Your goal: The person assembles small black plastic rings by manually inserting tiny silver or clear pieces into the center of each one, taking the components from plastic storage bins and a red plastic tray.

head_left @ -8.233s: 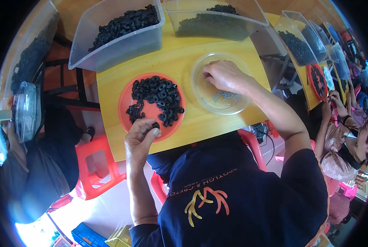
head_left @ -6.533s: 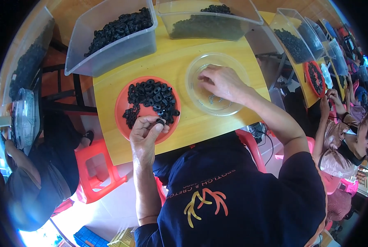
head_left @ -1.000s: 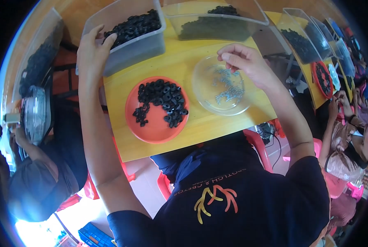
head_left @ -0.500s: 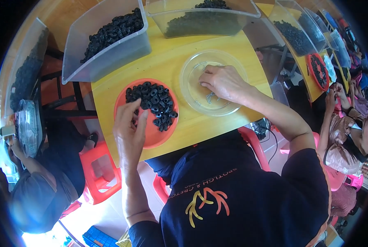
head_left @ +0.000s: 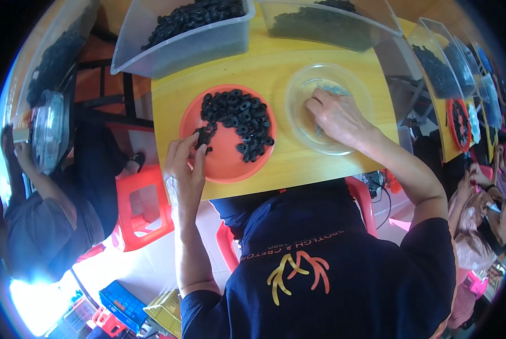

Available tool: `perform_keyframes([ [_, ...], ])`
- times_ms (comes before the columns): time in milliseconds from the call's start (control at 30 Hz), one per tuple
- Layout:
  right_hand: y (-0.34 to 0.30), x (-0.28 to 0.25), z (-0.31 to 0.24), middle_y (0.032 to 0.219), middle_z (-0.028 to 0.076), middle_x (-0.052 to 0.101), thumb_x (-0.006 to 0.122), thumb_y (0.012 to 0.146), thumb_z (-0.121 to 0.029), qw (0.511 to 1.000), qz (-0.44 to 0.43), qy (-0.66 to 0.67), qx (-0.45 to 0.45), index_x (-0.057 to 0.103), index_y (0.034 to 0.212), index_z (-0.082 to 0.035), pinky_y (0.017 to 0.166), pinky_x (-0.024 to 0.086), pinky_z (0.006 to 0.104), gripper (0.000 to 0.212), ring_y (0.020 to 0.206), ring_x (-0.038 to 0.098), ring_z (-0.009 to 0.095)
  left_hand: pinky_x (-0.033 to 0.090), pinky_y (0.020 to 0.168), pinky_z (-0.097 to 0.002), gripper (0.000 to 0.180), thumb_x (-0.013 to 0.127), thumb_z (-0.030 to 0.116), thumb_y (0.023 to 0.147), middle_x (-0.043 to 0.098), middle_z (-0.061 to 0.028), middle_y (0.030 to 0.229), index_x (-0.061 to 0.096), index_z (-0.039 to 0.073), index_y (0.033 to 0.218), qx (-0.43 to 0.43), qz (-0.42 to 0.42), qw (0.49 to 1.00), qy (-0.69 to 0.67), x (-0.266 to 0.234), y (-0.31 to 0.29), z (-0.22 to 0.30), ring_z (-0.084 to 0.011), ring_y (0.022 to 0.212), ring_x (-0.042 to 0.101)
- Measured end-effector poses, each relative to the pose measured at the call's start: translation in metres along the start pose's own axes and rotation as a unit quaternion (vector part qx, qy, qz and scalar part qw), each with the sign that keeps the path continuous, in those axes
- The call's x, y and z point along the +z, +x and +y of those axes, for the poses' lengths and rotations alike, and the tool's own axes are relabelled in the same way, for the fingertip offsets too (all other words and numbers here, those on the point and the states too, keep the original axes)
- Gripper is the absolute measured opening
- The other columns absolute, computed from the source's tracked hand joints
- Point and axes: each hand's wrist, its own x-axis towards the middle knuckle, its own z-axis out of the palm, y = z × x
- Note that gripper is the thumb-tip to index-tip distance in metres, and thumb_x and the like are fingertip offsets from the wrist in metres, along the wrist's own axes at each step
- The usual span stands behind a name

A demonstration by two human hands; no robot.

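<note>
Left hand point(head_left: 184, 164) pinched on black rings point(head_left: 202, 137) at orange plate point(head_left: 225, 164) | right hand point(head_left: 335, 116) in clear bowl point(head_left: 298, 96), grip unclear | we lift few, cleanly.

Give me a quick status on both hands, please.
Left hand pinching black rings at orange plate. Right hand inside clear bowl. Nothing blocking.

My bench point(head_left: 275, 68) is smooth yellow wood-look laminate with a soft sheen. The orange plate point(head_left: 222, 161) looks like matt plastic, and the black rings point(head_left: 239, 116) on it like dull rubber. The round bowl point(head_left: 352, 85) and the tub point(head_left: 191, 48) are clear glossy plastic.
</note>
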Motion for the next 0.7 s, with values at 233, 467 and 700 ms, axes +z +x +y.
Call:
perform_keyframes([
  [233,0.007,-0.017,-0.004,0.091,0.013,0.06,0.066,0.078,-0.007,0.998,0.015,0.051,0.035,0.063,0.093,-0.002,0.069,0.054,0.0412,0.017,0.081,0.066,0.032,0.05,0.069,-0.0351,0.014,0.067,0.001,0.085,0.063,-0.013,0.09,0.066,0.0,0.099,0.037,-0.051,0.995,-0.071,0.01,-0.004,-0.009,-0.0257,0.078,0.063],
  [467,0.007,-0.033,0.0,0.092,0.006,0.063,0.065,0.091,-0.009,0.916,-0.005,0.343,0.21,0.063,0.106,-0.003,0.074,0.05,0.0289,0.017,0.082,0.063,0.016,0.051,0.076,-0.0414,0.022,0.071,0.012,0.083,0.061,-0.0123,0.097,0.065,0.004,0.103,0.075,-0.141,0.987,-0.036,0.031,-0.003,0.002,-0.0321,0.09,0.064],
  [700,-0.006,-0.037,-0.01,0.087,-0.005,0.061,0.063,0.095,-0.013,0.793,-0.004,0.566,0.225,0.065,0.109,-0.004,0.064,0.045,0.0219,0.017,0.072,0.053,0.004,0.052,0.073,-0.0331,0.023,0.074,0.004,0.081,0.063,-0.0107,0.094,0.063,0.002,0.101,0.009,-0.16,0.984,-0.081,0.031,0.0,0.005,-0.0226,0.086,0.066],
])
